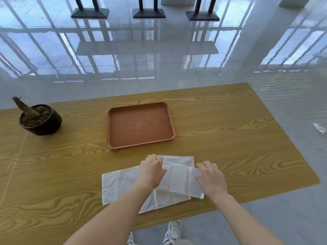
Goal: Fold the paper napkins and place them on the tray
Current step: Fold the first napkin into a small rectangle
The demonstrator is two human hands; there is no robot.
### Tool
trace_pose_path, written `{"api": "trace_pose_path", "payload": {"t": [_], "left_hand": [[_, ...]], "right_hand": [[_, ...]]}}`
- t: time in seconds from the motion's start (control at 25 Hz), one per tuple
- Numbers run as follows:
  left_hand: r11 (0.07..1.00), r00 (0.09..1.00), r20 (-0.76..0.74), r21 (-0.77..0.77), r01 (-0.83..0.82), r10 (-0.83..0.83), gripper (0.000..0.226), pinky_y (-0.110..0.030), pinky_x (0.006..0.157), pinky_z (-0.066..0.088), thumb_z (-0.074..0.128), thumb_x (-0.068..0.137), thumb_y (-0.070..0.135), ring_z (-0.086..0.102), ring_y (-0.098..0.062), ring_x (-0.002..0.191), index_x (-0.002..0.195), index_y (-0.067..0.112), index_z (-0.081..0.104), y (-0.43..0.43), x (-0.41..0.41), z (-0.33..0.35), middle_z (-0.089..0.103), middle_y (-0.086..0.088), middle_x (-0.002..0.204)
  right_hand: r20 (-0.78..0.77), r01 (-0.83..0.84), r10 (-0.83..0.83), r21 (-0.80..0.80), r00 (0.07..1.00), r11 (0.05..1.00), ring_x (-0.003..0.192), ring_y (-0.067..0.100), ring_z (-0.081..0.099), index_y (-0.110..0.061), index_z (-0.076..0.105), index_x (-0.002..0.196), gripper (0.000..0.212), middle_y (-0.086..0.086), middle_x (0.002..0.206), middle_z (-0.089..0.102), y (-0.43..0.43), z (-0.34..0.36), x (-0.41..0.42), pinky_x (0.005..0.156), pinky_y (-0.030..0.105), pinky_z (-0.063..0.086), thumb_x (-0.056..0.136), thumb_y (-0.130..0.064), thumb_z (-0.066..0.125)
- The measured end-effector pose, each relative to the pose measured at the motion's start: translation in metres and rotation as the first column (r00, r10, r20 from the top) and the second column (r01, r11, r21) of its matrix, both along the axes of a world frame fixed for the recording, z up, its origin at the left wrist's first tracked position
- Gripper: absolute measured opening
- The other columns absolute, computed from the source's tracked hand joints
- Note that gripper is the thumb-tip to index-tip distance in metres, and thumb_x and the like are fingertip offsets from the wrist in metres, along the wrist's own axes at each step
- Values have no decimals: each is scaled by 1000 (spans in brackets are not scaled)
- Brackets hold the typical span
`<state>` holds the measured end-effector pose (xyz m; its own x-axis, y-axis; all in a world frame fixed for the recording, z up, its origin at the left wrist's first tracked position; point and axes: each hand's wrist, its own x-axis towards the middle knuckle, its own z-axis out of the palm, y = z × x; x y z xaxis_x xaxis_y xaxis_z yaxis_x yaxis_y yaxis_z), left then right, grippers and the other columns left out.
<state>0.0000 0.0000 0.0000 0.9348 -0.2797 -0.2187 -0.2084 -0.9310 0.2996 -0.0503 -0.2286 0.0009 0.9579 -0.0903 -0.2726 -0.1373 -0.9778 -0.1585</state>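
White paper napkins lie overlapping near the table's front edge. The top napkin [182, 179] is a narrow folded strip slanting from upper left to lower right. My left hand [151, 171] pinches its far left corner. My right hand [211, 177] holds its right edge, fingers curled over the paper. Beneath it, a flat napkin [118, 184] spreads to the left and another napkin [178, 160] shows behind. The brown rectangular tray [139, 144] sits beyond the napkins, with nothing in it.
A dark pot [41, 121] with soil and a cut stump stands at the table's far left. The wooden table [247, 147] ends just right of my right hand. A crumpled white scrap [319, 128] lies on the floor at right.
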Motion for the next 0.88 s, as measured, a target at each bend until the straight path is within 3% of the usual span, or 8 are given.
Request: {"api": "trace_pose_path", "payload": {"t": [0.2,0.32,0.48,0.64,0.76,0.84,0.88], "left_hand": [[996,999,-25,80,45,-43,26,-34,72,43,67,89,37,56,-26,94,103,16,60,-8,16,-4,53,-3,100],[999,995,-89,19,-33,35,32,-34,78,47,72,86,29,56,-25,99,113,17,60,-12,17,-10,56,-3,107],[978,967,-191,-91,-187,167,34,-32,84,47,72,84,22,56,-23,105,116,20,59,-14,22,-13,59,-1,112],[963,966,-155,-138,-230,208,8,-31,83,46,64,86,16,52,-20,101,92,21,67,-13,16,-9,55,2,99],[920,950,-184,-260,-295,252,7,-26,72,40,65,83,16,50,-16,93,83,23,64,-3,9,-2,61,5,91],[844,920,-268,-384,-374,286,16,-22,58,39,68,81,16,55,-13,76,74,27,58,6,3,8,62,8,75],[803,915,-281,-449,-393,290,21,-20,54,39,70,80,14,55,-12,68,70,28,57,11,-2,12,61,9,69]], "right_hand": [[-28,9,-10,-23,1000,1000,113,20,48,-24,51,136,41,-3,126,54,-9,-7,3,90,34,48,95,-26,55],[-29,23,-23,11,999,1000,110,21,48,-24,54,133,37,-2,121,55,-17,-13,5,90,34,47,96,-26,54],[-36,118,-114,133,993,984,101,19,47,-24,63,101,19,-3,105,54,-17,-15,10,85,33,47,96,-41,58],[-36,160,-156,186,987,969,95,19,50,-24,58,81,11,-8,92,54,-16,-15,10,76,30,45,89,-19,63],[-15,154,-155,261,988,953,92,19,52,-25,61,95,9,-9,87,59,-18,-13,11,74,33,45,89,-19,64],[-63,147,-135,290,989,946,98,17,50,-30,63,115,23,-9,91,58,-17,-12,13,79,34,46,92,-28,64],[-79,126,-108,274,991,954,99,15,48,-32,65,115,22,-10,92,56,-15,-11,14,79,31,45,93,-33,64]]}}
